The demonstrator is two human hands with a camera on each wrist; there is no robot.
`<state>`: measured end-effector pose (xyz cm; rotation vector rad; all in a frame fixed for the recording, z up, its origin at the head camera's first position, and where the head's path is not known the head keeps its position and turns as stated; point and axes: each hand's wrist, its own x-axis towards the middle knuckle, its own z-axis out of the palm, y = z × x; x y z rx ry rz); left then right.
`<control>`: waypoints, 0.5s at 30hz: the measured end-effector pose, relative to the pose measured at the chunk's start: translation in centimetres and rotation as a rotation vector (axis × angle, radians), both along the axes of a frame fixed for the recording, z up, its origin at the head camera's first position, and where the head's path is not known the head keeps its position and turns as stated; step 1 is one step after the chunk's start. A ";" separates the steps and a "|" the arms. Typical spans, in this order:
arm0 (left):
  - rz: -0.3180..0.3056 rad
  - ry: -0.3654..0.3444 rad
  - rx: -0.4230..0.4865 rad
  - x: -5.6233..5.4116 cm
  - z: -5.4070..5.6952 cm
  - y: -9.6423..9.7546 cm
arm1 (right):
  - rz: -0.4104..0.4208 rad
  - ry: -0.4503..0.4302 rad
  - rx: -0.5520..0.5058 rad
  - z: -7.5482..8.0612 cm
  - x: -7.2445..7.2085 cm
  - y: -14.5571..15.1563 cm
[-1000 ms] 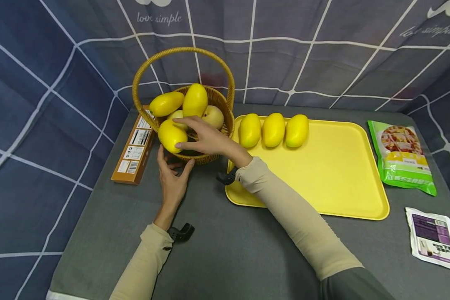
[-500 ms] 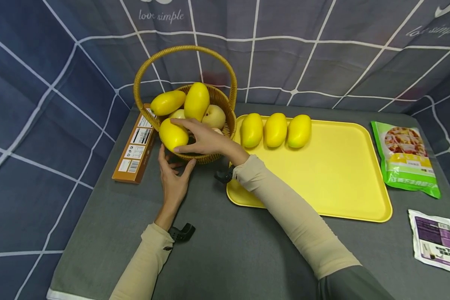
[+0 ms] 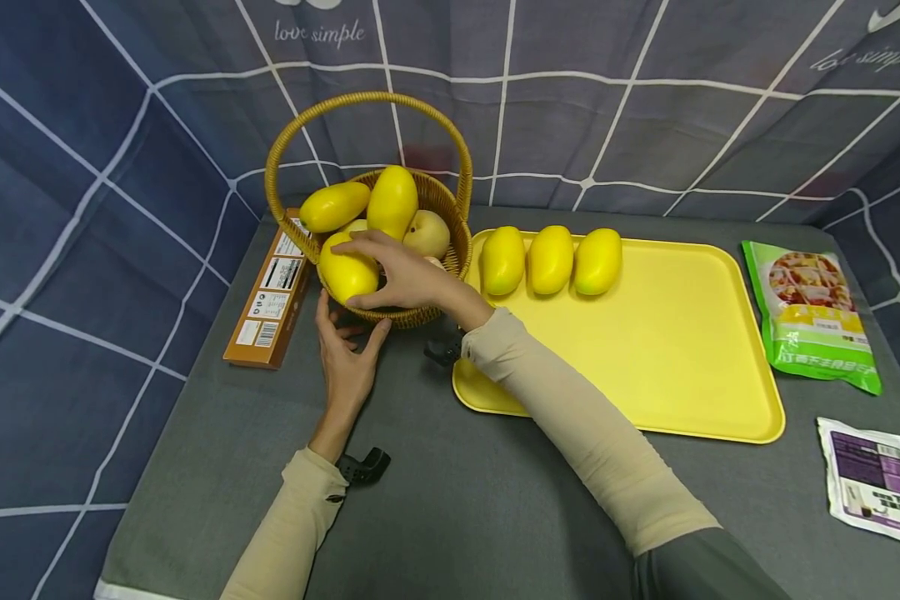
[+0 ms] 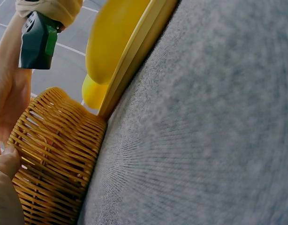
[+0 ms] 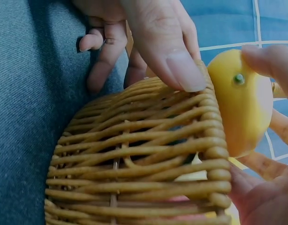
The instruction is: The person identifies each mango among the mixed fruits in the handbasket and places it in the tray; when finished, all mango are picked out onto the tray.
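A woven wicker basket (image 3: 450, 218) with a tall handle stands at the back left of the table. Over its front left rim, my right hand (image 3: 412, 271) holds a yellow mango (image 3: 347, 268), fingers on top and thumb at the near side. My left hand (image 3: 347, 358) steadies the basket's front from outside, its thumb against the wicker wall in the left wrist view. Inside lie two more mangoes, one leaning upright (image 3: 392, 202) and one lying sideways (image 3: 335, 207), above pale round fruit (image 3: 427, 234). The right hand partly hides the basket's contents.
Right of the basket, a yellow tray (image 3: 667, 342) carries three mangoes (image 3: 550, 260) along its back edge. A brown box (image 3: 268, 300) lies left of the basket. At the far right are a green food packet (image 3: 813, 317) and a white-purple pouch (image 3: 873, 479).
The mango in my right hand has shifted very slightly inward over the basket, with the fingers following it. My left hand stays at the basket's front.
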<state>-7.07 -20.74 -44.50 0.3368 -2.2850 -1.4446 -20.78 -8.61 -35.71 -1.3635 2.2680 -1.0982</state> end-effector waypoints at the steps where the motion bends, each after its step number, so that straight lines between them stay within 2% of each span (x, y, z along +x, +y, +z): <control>1: -0.002 0.000 -0.002 0.0 0.0 0.0 | -0.007 0.011 -0.008 0.0 0.0 0.2; 15: 0.006 -0.012 0.003 0.0 -0.1 0.0 | -0.071 0.076 -0.079 0.7 0.4 3.6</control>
